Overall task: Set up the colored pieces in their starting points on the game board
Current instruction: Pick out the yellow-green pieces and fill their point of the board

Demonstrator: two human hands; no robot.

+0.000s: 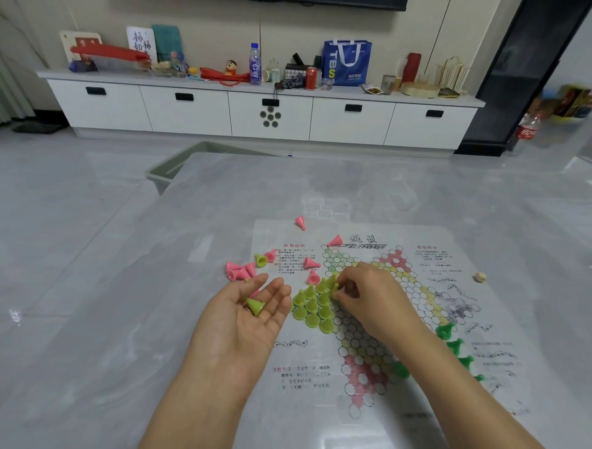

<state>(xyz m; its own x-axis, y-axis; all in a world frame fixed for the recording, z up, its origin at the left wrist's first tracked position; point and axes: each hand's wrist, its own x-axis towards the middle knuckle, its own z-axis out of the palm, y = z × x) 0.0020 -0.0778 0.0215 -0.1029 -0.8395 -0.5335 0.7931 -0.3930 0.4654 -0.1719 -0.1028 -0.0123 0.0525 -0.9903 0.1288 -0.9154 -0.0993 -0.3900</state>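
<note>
A small yellow-green cone piece, seemingly light, stiff plastic best taken near its tip, is pinched by the right hand over the game board, while another is cradled in the flat-fingered left hand.

A home living room. A long, low white media cabinet with dark drawer handles runs along the far wall beneath the lower edge of a wall-mounted screen. Its top carries household clutter: a drinks bottle, a red can, a blue shopping bag, a small cartoon figurine. Glossy grey floor tiles surround the grey marble-patterned worktop.
</note>
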